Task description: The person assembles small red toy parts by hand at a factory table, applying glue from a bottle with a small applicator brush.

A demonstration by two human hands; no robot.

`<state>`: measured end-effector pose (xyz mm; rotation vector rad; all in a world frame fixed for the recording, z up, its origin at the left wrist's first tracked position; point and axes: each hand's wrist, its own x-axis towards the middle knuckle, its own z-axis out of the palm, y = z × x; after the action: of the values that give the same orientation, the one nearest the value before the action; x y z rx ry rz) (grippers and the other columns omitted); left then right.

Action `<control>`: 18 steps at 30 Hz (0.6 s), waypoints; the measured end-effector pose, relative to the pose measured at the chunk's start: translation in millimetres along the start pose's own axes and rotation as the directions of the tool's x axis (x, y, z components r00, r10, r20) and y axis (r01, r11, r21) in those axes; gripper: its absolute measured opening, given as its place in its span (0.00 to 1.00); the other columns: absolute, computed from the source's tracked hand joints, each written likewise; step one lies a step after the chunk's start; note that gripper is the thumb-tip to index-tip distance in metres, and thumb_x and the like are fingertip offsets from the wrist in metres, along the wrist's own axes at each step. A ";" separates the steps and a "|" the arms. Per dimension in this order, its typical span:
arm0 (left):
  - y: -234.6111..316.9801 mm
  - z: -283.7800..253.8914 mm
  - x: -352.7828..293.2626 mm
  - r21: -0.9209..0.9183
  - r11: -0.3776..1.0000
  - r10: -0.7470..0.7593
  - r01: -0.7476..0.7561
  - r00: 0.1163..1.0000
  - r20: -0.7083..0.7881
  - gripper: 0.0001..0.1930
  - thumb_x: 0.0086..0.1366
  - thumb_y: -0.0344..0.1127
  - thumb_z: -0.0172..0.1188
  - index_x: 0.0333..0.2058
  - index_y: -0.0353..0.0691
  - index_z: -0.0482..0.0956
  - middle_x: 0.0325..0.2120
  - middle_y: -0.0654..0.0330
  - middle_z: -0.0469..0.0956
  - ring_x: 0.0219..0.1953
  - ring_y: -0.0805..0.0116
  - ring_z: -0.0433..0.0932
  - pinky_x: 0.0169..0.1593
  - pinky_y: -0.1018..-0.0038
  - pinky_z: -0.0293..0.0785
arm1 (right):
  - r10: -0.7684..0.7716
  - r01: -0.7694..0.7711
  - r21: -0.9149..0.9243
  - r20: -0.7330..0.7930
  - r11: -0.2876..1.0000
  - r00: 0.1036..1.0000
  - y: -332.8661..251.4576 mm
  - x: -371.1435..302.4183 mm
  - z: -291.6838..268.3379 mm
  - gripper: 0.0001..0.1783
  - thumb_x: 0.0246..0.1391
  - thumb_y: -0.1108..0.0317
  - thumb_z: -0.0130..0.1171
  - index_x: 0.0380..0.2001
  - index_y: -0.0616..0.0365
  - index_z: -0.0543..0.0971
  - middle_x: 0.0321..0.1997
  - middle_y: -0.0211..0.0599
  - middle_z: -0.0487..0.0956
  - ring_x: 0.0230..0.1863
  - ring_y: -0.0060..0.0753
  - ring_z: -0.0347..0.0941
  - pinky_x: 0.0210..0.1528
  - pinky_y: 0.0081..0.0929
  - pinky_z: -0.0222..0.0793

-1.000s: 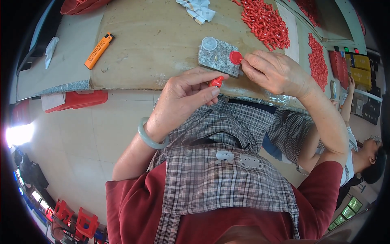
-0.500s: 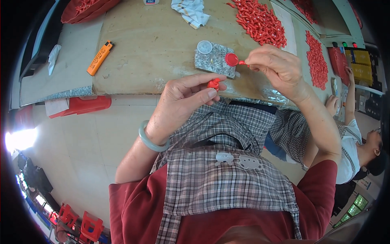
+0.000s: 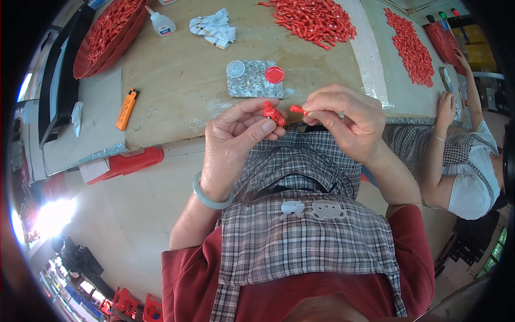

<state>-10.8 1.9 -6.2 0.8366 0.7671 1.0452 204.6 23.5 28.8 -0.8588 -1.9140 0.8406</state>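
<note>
My left hand (image 3: 236, 134) pinches a small red figurine (image 3: 273, 115) with black marks between thumb and fingers. Facing it, my right hand (image 3: 348, 121) grips a small red curved piece (image 3: 296, 109) at its fingertips. A narrow gap separates the two red parts. Just beyond my hands lies a speckled grey stone slab (image 3: 250, 87) on the table. On it stand a round clear cup (image 3: 235, 68) with pale content and a round red cap or dish (image 3: 274, 74).
A red basin (image 3: 86, 67) of red pieces sits far left, near a white glue bottle (image 3: 162, 25). An orange lighter (image 3: 126, 109) and a crumpled cloth (image 3: 214, 28) lie on the table (image 3: 166, 75). Beyond is a pile of red pieces (image 3: 314, 21). A co-worker's arm (image 3: 442, 121) is at right.
My right hand has moved from beside the red dish toward my left hand, bringing the small red piece close to the figurine. The figurine has turned, and the whole view has shifted.
</note>
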 end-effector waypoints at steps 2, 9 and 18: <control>-1.6 3.5 -0.6 0.015 1.000 -0.001 0.002 1.000 -0.008 0.16 0.64 0.22 0.58 0.50 0.28 0.75 0.37 0.54 0.81 0.36 0.70 0.81 0.43 0.77 0.79 | -0.156 0.157 -0.159 0.022 0.975 0.988 0.2 -2.0 1.0 0.10 0.49 0.84 0.60 0.37 0.65 0.80 0.33 0.45 0.80 0.30 0.31 0.79 0.30 0.22 0.77; -4.7 12.1 0.1 0.050 0.999 -0.014 0.015 1.000 -0.018 0.15 0.63 0.22 0.58 0.49 0.27 0.75 0.39 0.51 0.81 0.37 0.68 0.82 0.43 0.78 0.80 | -0.268 0.258 -0.291 0.007 0.921 0.964 8.9 -13.7 2.6 0.16 0.39 0.85 0.65 0.35 0.63 0.80 0.32 0.41 0.81 0.30 0.37 0.80 0.29 0.25 0.76; -6.0 13.9 0.2 0.068 0.996 -0.049 0.049 0.999 -0.003 0.13 0.63 0.21 0.58 0.47 0.26 0.75 0.38 0.50 0.81 0.38 0.65 0.83 0.44 0.76 0.81 | -0.286 0.279 -0.328 0.028 0.903 0.958 11.2 -16.1 4.1 0.16 0.39 0.84 0.66 0.35 0.61 0.80 0.32 0.40 0.80 0.30 0.35 0.80 0.29 0.25 0.76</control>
<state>3.7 -2.5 -4.8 0.8706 0.8244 0.9805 210.0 15.5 11.3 -0.7510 -2.1304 0.3396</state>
